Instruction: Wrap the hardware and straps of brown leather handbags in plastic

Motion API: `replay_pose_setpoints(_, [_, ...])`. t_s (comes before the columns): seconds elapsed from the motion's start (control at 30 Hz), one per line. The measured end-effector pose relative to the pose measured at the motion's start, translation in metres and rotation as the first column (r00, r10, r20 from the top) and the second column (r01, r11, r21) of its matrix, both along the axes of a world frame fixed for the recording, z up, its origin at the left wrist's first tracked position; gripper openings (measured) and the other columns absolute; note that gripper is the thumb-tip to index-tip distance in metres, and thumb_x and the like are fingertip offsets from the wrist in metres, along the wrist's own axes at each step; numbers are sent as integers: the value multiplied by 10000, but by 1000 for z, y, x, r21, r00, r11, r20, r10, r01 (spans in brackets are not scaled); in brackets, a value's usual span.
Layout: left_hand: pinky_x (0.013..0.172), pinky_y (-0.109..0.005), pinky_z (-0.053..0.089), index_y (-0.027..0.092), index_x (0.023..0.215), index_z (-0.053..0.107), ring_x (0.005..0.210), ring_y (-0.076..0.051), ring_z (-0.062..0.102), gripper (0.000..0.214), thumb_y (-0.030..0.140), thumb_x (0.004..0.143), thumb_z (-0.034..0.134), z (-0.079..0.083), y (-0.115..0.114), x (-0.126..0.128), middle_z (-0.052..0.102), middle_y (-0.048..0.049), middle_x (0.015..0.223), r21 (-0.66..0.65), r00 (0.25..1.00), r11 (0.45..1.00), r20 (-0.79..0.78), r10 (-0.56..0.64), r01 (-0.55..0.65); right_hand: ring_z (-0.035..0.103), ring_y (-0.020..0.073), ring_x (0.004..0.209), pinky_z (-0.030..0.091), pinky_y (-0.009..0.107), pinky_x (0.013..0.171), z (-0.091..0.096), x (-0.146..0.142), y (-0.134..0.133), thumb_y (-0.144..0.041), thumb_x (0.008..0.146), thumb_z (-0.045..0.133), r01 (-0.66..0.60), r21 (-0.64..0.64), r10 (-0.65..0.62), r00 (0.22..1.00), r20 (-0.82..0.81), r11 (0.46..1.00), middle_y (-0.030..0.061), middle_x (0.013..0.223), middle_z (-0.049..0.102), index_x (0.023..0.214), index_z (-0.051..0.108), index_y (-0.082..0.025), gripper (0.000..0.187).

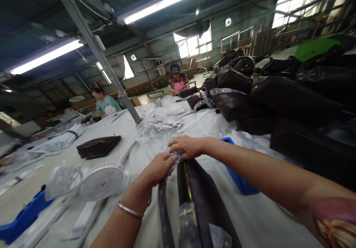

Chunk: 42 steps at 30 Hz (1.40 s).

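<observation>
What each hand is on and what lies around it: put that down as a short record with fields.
Left hand: pinching crumpled clear plastic at a dark strap
Right hand: fingers bent over the same plastic
Nearest bag: dark brown, gold zipper
Left side: white fans, dark pouch
Right side: blue tray, partly hidden by the right forearm; heaped dark bags
Co-workers: two, one in pink, one in teal

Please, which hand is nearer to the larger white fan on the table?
Left. The left hand is right of the white fan, apart from it; the right hand is farther right, beyond the left hand.
</observation>
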State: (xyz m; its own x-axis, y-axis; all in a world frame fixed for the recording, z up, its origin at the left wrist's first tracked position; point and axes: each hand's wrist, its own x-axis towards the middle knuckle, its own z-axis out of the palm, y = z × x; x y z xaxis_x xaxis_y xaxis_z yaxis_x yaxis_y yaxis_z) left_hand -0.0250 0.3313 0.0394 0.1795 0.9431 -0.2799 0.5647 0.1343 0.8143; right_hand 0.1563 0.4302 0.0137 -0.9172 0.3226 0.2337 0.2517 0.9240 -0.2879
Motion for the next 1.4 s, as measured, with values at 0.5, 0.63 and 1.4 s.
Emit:
replay_pose_setpoints(0.5, [428, -222, 282, 198, 681, 528, 433, -108, 408, 437, 599, 853, 557, -3, -7, -10, 493, 46, 478, -92, 999, 996, -33, -2, -1, 572, 197, 849, 459, 295, 761, -33, -8, 10, -252, 855, 618, 34, -306, -18, 998, 57, 951, 26, 896, 603, 919, 604, -155, 117])
replay_pose_setpoints(0.63, [426, -214, 269, 197, 687, 517, 422, -93, 383, 416, 573, 860, 558, -9, -7, -14, 463, 61, 474, -110, 1000, 994, 16, 19, -17, 595, 145, 771, 471, 227, 695, -43, -7, 9, -191, 868, 597, 27, -423, -34, 999, -8, 906, -13, 836, 644, 957, 623, -135, 109])
replay_pose_setpoints(1.4, [518, -230, 521, 155, 848, 553, 543, -134, 648, 496, 500, 666, 859, 4, -55, -15, 676, -31, 669, -358, 823, 933, 518, 233, -39, 690, 242, 984, 463, 291, 823, -30, -10, -36, -215, 907, 506, 644, -206, -660, 751, -14, 737, 126, 1004, 761, 914, 754, -168, 252])
